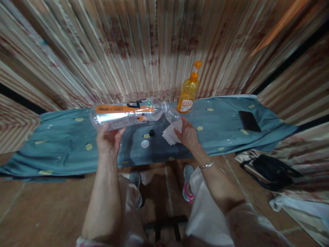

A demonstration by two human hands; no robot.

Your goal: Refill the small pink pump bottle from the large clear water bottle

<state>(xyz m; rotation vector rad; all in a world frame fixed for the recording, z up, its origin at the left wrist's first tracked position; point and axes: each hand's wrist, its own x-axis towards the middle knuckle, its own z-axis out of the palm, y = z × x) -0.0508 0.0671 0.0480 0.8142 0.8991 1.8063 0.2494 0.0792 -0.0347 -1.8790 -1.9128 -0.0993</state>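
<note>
My left hand (109,139) grips a large clear plastic bottle (123,115) with an orange and silver label. The bottle is held on its side above the cloth, its neck pointing right. At that neck sits a clear, rounded plastic piece (172,115); whether it is a cup or a cut bottle top I cannot tell. My right hand (189,133) is closed around the lower end of this piece, with a white tissue (171,134) in its fingers. Below the bottle, a small black cap (151,133) and a round whitish disc (145,143) lie on the cloth.
An orange pump bottle (189,92) stands behind my right hand. A black phone (249,121) rests at the right on the teal cloth (69,137) covering the narrow table. Curtains (123,51) hang close behind. A black bag (272,169) is at the lower right.
</note>
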